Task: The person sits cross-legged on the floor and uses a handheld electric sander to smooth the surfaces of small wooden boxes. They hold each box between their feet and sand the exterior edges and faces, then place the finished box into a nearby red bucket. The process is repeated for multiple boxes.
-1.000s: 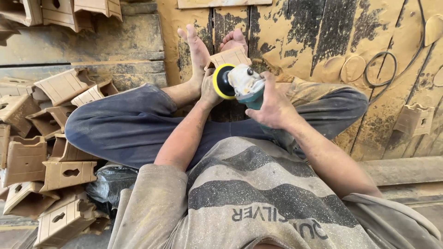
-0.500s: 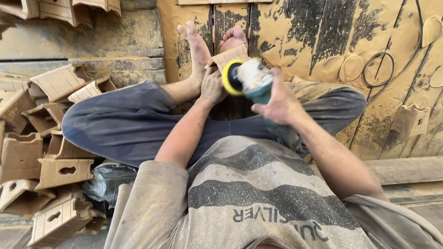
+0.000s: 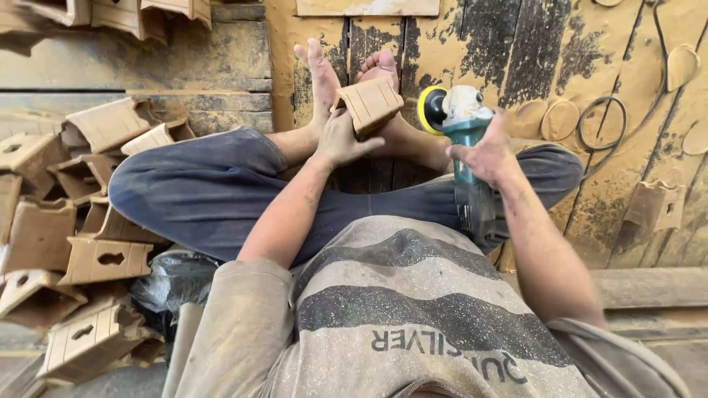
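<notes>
We look down over our own chest at crossed legs in dark trousers and bare feet [image 3: 346,74] on a dusty wooden floor [image 3: 516,44]. Our shoulders and the right elbow run off the bottom edge, and the sander's lower body is partly lost behind our right forearm. The right hand is slightly blurred.

Our left hand [image 3: 343,140] is closed around the lower corner of a small grooved wooden block [image 3: 370,105], holding it tilted above the ankles, close to the feet. Our right hand [image 3: 483,151] is wrapped tight round the teal body of a power sander [image 3: 459,114], thumb over the top. Its yellow-rimmed disc [image 3: 431,109] faces the block's right edge; a narrow gap shows between them, so they sit just beside each other, not touching.

To the left, a heap of similar wooden pieces [image 3: 88,243] crowds against our left knee, with a black plastic bag [image 3: 173,276] tucked beside the hip. More pieces are cut off at the top left corner. The right side is roomier: bare boards, a loose ring [image 3: 601,121] and one single wooden piece [image 3: 655,206] lie well apart from the sander.
</notes>
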